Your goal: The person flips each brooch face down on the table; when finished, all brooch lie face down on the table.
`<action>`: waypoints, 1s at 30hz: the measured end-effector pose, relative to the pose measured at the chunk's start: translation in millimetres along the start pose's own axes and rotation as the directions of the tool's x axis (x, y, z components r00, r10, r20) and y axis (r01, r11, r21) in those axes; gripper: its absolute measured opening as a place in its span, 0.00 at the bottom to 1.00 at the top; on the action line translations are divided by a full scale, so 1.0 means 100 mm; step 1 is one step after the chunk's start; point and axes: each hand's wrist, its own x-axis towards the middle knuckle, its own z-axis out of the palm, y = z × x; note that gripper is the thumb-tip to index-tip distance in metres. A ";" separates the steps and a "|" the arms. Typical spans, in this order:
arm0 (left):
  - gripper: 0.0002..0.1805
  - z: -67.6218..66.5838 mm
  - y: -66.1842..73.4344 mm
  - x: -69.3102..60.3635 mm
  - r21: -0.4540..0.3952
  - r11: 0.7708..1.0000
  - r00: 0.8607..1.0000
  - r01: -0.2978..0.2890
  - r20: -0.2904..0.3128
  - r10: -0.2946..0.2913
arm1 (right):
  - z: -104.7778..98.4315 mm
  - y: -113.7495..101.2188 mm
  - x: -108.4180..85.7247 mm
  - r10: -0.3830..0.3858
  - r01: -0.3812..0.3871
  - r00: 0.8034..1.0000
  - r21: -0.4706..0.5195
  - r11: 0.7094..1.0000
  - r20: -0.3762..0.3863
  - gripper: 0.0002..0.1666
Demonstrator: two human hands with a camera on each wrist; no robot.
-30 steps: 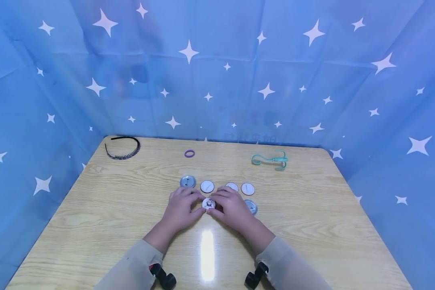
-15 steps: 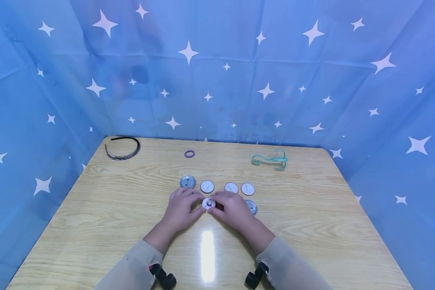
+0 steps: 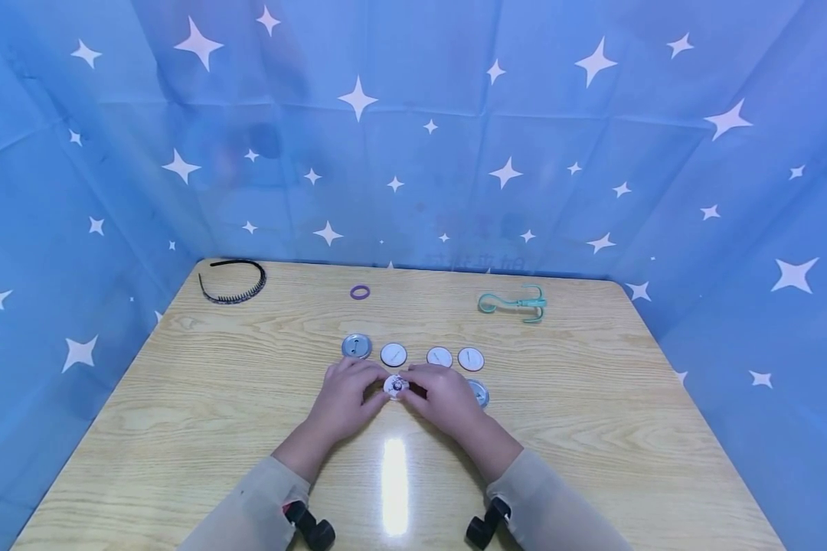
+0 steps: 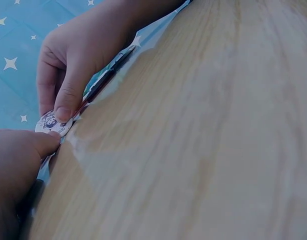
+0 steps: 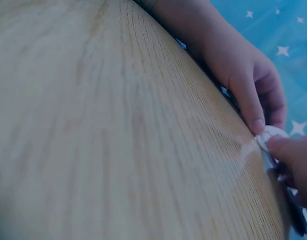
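Between my two hands, at the middle of the table, is a small round white badge [image 3: 396,386] with a dark printed picture on its face. My left hand [image 3: 341,398] pinches its left edge between thumb and fingers. From the other side my right hand [image 3: 442,394] pinches the right edge. Up close in the left wrist view, the badge [image 4: 52,122] lies tilted, with both thumbs on its near rim. The right wrist view shows only a sliver of the badge [image 5: 271,134]. Its underside is hidden.
Beyond the hands lie a grey round disc [image 3: 356,346] and white discs with a line across each [image 3: 393,354]. Another grey disc [image 3: 478,393] is partly behind the right hand. Farther back are a black headband [image 3: 234,295], a purple ring [image 3: 360,291] and a teal hooked item [image 3: 517,304].
The right hand's fingers have drawn slightly nearer to me, uncovering a white disc behind them. The badge stays pinched at almost the same spot.
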 end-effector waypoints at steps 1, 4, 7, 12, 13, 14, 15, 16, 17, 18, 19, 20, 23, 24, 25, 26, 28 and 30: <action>0.11 0.00 0.00 0.00 -0.001 1.000 1.000 -0.002 -0.002 0.002 | 0.00 0.00 0.00 0.004 -0.004 1.000 -0.001 1.000 -0.001 0.19; 0.11 0.00 0.00 0.00 -0.006 1.000 1.000 -0.005 -0.009 0.004 | 0.00 0.00 -0.01 0.016 -0.016 1.000 0.009 1.000 -0.003 0.19; 0.11 0.01 0.01 0.00 -0.012 1.000 1.000 0.003 -0.012 -0.003 | 0.00 0.00 -0.01 0.037 -0.037 0.999 0.025 0.999 -0.001 0.18; 0.12 0.00 0.02 0.01 -0.015 1.000 1.000 0.023 -0.006 -0.023 | 0.00 -0.01 0.00 0.060 -0.059 0.998 0.063 0.996 -0.011 0.15; 0.12 0.00 0.02 0.02 -0.016 1.000 1.000 0.025 -0.005 -0.025 | 0.00 -0.01 0.00 0.063 -0.062 0.998 0.070 0.996 -0.014 0.14; 0.12 0.00 0.02 0.02 -0.020 0.999 1.000 0.028 -0.004 -0.029 | 0.01 -0.01 0.00 0.067 -0.065 0.998 0.076 0.995 -0.018 0.13; 0.12 -0.01 0.02 0.02 -0.025 0.999 1.000 0.030 -0.005 -0.031 | 0.01 -0.01 0.00 0.070 -0.068 0.997 0.082 0.994 -0.022 0.12; 0.12 -0.01 0.02 0.02 -0.029 0.999 0.999 0.032 -0.006 -0.032 | 0.01 -0.01 0.00 0.073 -0.070 0.997 0.089 0.994 -0.028 0.11; 0.12 -0.01 0.02 0.02 -0.033 0.999 0.999 0.033 -0.008 -0.034 | 0.02 -0.01 0.00 0.074 -0.071 0.997 0.093 0.993 -0.032 0.10; 0.12 -0.01 0.02 0.02 -0.037 0.999 0.999 0.034 -0.010 -0.035 | 0.02 -0.01 0.00 0.075 -0.071 0.997 0.099 0.993 -0.034 0.09; 0.12 -0.01 0.02 0.01 -0.043 0.998 0.999 0.036 -0.011 -0.036 | 0.03 -0.01 0.01 0.075 -0.070 0.997 0.105 0.992 -0.036 0.08; 0.12 -0.01 0.02 0.01 -0.047 0.998 0.999 0.038 -0.012 -0.038 | 0.03 -0.01 0.01 0.075 -0.071 0.996 0.109 0.992 -0.037 0.07; 0.13 -0.01 0.01 0.00 -0.055 0.997 0.999 0.049 -0.013 -0.050 | 0.04 -0.01 0.01 0.080 -0.075 0.996 0.115 0.990 -0.036 0.06; 0.13 -0.01 0.01 0.00 -0.061 0.997 0.998 0.054 -0.014 -0.055 | 0.04 -0.01 0.01 0.083 -0.078 0.996 0.117 0.990 -0.035 0.06; 0.13 -0.01 0.01 0.00 -0.068 0.996 0.998 0.061 -0.014 -0.062 | 0.05 -0.01 0.01 0.086 -0.081 0.996 0.118 0.990 -0.035 0.06; 0.13 -0.01 0.02 0.00 -0.071 0.996 0.998 0.062 -0.018 -0.063 | 0.05 -0.01 0.01 0.090 -0.086 0.995 0.118 0.989 -0.035 0.06; 0.13 -0.01 0.02 0.00 -0.080 0.994 0.997 0.070 -0.021 -0.072 | 0.04 -0.02 0.01 0.096 -0.091 0.995 0.122 0.988 -0.034 0.06; 0.12 -0.01 0.02 0.01 -0.085 0.994 0.997 0.073 -0.027 -0.075 | 0.04 -0.02 0.01 0.101 -0.096 0.994 0.126 0.987 -0.029 0.05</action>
